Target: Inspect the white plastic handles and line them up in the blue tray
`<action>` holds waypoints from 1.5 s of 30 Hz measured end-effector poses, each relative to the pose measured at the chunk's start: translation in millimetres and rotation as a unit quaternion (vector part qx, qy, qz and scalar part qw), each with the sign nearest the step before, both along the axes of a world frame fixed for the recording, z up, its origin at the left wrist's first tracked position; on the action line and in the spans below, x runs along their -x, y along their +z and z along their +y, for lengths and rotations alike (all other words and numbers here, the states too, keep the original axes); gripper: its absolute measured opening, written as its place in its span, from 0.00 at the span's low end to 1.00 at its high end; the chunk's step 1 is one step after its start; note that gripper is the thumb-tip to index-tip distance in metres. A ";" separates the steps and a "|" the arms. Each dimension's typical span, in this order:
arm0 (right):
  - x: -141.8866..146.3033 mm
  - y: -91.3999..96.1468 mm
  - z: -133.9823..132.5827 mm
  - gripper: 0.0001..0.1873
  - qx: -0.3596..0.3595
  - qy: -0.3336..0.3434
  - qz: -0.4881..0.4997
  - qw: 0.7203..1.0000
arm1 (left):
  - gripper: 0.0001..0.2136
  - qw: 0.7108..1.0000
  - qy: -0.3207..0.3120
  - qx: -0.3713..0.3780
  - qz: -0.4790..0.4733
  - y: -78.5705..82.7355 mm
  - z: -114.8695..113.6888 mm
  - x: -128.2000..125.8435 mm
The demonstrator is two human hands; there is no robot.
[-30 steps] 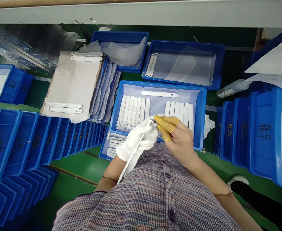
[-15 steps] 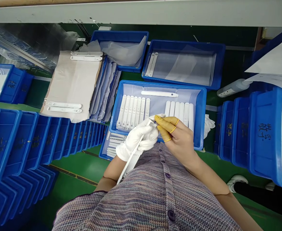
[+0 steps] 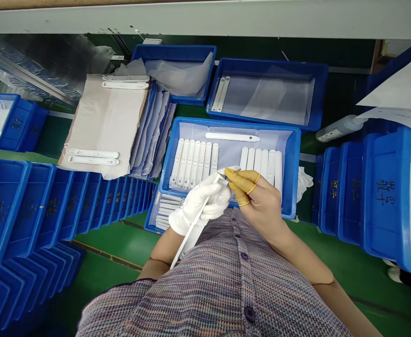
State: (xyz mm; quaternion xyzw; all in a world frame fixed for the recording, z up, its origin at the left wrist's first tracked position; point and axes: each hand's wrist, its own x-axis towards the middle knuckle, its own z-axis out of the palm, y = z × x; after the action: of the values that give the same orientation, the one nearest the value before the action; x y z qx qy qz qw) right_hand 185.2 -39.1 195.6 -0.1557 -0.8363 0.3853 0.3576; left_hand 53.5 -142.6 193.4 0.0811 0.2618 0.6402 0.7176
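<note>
The left grip [image 3: 200,199], a hand in a white fabric glove, is closed around a long, flat white plastic strip [image 3: 193,236]. The right grip [image 3: 261,203], a bare hand with yellow finger cots [image 3: 238,185], pinches the strip's far end, where a small dark mark shows near the tip. The strip slants across the near edge of a blue tray [image 3: 226,120], its lower end pointing back toward a knitted cardigan [image 3: 223,276] with dark buttons. It looks light, thin and fairly stiff, though it may flex and its smooth faces could slip, so a two-handed hold along its long edges, clear of the marked tip, seems safest. Just beyond the hands, the film-lined tray holds a left group of white strips [image 3: 193,164], a right group of white strips [image 3: 261,168] and a single strip [image 3: 231,137] lying crosswise near its far wall. A white cloth [image 3: 304,183] sits beyond the tray's right wall. Blue bins [image 3: 26,206] line up on the left and more blue bins [image 3: 349,187] on the right. Farther off lie a cardboard sheet [image 3: 103,126] bearing more strips, a blue crate [image 3: 268,63], a plastic bottle [image 3: 339,128] and loose papers [image 3: 402,89].
</note>
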 end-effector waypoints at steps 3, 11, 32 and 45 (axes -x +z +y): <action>0.1 0.6 0.0 0.25 0.004 0.000 0.000 1.000 | 0.19 1.000 -0.006 -0.004 -0.004 0.9 0.3 0.0; 0.0 0.4 -0.4 0.25 0.002 -0.004 -0.005 1.000 | 0.22 1.000 0.003 0.014 -0.016 2.2 -0.5 0.3; 0.0 2.6 -1.4 0.25 -0.002 -0.003 -0.003 1.000 | 0.19 0.999 -0.007 -0.007 -0.032 -3.0 -1.5 1.5; -8.4 -15.6 -1.5 0.16 0.165 0.009 0.124 0.978 | 0.25 0.998 -0.026 -0.036 -0.043 3.9 -3.2 -1.6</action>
State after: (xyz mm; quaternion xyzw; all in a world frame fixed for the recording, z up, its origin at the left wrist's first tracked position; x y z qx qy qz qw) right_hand 193.6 -40.6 180.1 -0.1560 -0.7119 0.5377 0.4239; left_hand 55.1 -145.9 197.2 0.0860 0.2049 0.6334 0.7412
